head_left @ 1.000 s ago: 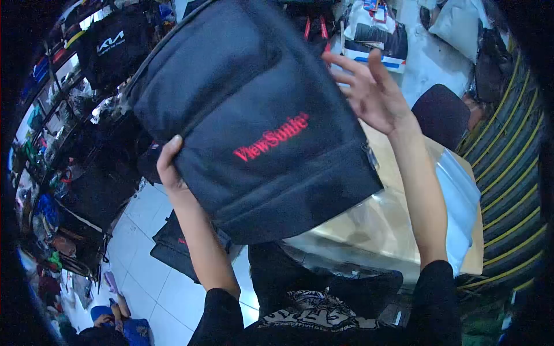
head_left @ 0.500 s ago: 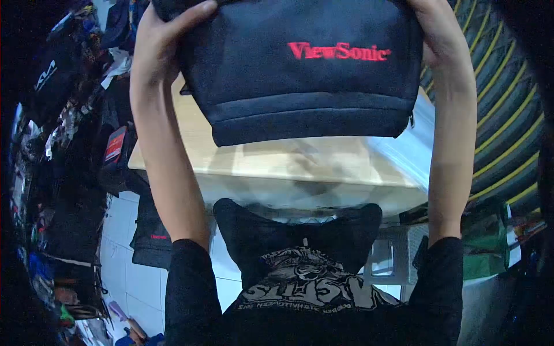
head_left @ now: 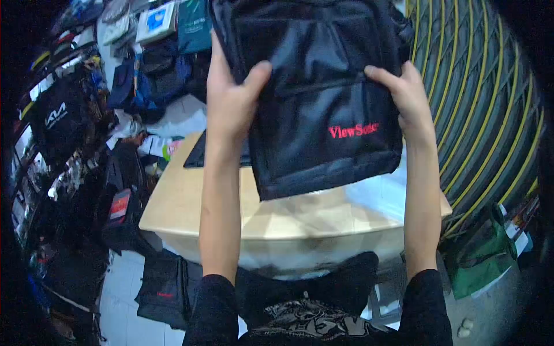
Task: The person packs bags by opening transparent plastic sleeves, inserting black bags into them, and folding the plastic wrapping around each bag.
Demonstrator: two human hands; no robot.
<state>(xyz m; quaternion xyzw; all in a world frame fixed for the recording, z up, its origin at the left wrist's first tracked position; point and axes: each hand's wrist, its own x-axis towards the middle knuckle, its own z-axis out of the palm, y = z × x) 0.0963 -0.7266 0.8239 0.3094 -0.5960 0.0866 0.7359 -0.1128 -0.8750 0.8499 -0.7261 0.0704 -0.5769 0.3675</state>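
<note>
A black backpack with red "ViewSonic" lettering near its bottom is held up in front of me, over a light wooden table. My left hand grips its left side, the thumb pressed on the front and the fingers hidden behind. On the opposite side my right hand grips it the same way, thumb over the front edge. The bag's top runs out of view. Behind it on the table lies a dark flat item, partly covered by the bag and my arm.
Clear plastic lies on the table's right part. Another black bag with red lettering is on the tiled floor at left. Piled bags stand at far left; a large ribbed black-and-yellow object and a green bag are at right.
The backpack has turned and moved back, so more of its front shows. Both hands have come closer together with thumbs now on its front. The view has tilted up.
</note>
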